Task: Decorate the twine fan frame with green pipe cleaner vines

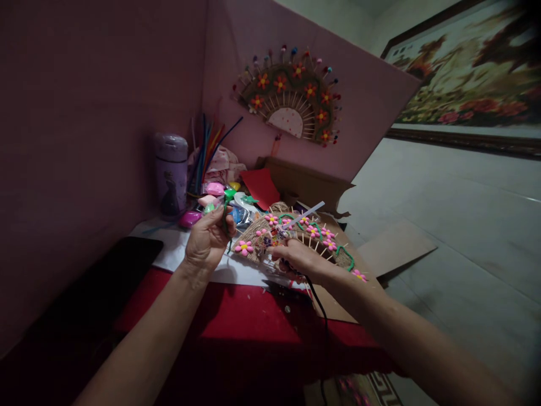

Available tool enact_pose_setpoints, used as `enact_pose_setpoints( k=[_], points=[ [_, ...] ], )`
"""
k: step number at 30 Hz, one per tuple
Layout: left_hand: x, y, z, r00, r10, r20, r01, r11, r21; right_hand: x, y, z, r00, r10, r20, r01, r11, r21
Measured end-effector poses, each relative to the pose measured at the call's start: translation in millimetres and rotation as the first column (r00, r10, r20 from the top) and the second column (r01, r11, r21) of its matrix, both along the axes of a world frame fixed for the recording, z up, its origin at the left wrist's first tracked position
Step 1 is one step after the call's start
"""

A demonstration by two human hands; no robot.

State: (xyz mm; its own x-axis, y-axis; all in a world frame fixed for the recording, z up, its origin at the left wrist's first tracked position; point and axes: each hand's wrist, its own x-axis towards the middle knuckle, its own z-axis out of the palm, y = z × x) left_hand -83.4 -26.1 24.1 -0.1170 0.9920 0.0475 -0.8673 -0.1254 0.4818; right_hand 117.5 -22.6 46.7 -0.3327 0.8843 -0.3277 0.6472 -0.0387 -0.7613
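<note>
My left hand [210, 235] is raised over the white sheet, its fingers pinched on a green fuzzy strip [226, 223] that hangs down. My right hand [296, 258] is wrapped round a patterned glue gun [276, 239]; a translucent glue stick [305, 214] juts out and a black cord runs down. Behind and beneath the gun lies a twine-covered fan [250, 234] with pink flowers, thin wooden sticks and a wavy green strip along its band. The right hand and gun hide part of the fan.
A purple bottle [171, 175] and colored fuzzy sticks [207, 152] stand at the back left, beside bags of colored clay [214, 189]. Red paper [261, 189] leans behind. A finished fan [291, 96] hangs on the pink board. Cardboard [397, 248] lies right; a dark flat object [122, 265] left.
</note>
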Motion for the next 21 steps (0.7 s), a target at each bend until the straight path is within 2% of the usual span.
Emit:
enact_pose_setpoints(
  k=[8,13,21],
  points=[
    [1.2,-0.8,1.9,1.0,0.013,0.004,-0.013,1.0,-0.024,-0.5,1.1,-1.2,0.998,-0.005,0.064,0.003,1.0,0.028],
    [1.1,-1.4,2.5,1.0,0.009,0.004,-0.009,1.0,-0.025,2.8,0.7,-1.5,0.998,0.035,0.042,-0.035,0.999,0.002],
    [0.9,-0.3,1.3,1.0,0.011,0.012,-0.011,1.0,-0.017,4.9,-7.0,3.1,1.0,0.012,0.028,-0.011,0.999,-0.042]
  ],
)
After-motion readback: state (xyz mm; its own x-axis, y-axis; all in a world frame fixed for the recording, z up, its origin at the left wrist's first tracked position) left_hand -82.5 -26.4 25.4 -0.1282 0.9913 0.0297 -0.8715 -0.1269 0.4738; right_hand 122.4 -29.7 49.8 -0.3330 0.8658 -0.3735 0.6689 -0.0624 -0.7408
